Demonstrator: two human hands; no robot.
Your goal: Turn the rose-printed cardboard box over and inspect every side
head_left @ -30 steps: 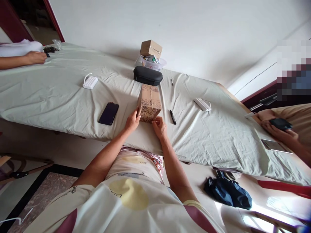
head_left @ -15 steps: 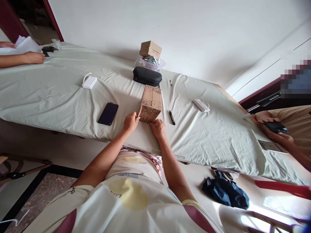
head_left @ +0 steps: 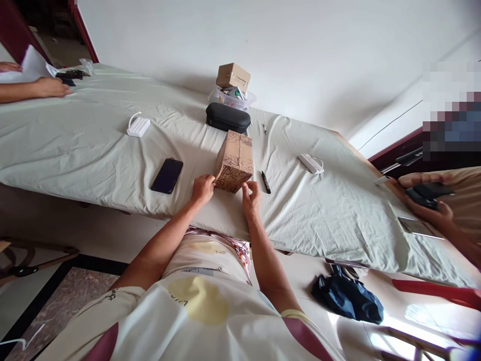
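A small brown cardboard box [head_left: 239,150] stands on the cloth in front of me, dark scribbled swirls on its sides and a seam along its top. At its lower left corner, my left hand [head_left: 203,189] is closed, thumb and forefinger pinching the edge. My right hand [head_left: 251,198] is closed beside the lower right corner, fingertips bent together close to the box; what they hold, if anything, is too small to make out. To the right lies a black marker [head_left: 266,182]. A dark phone [head_left: 167,175] lies left of my left hand.
Behind the box are a black case [head_left: 228,118], a clear plastic tub [head_left: 240,104] and another carton [head_left: 233,76]. White power banks [head_left: 139,127] lie on both sides. A person's hand [head_left: 52,87] holds papers at left; another person at right holds a dark object [head_left: 426,194].
The box has turned slightly and shifted a little to the right. My right hand has moved right and up along its lower corner; my left hand has stayed almost in place.
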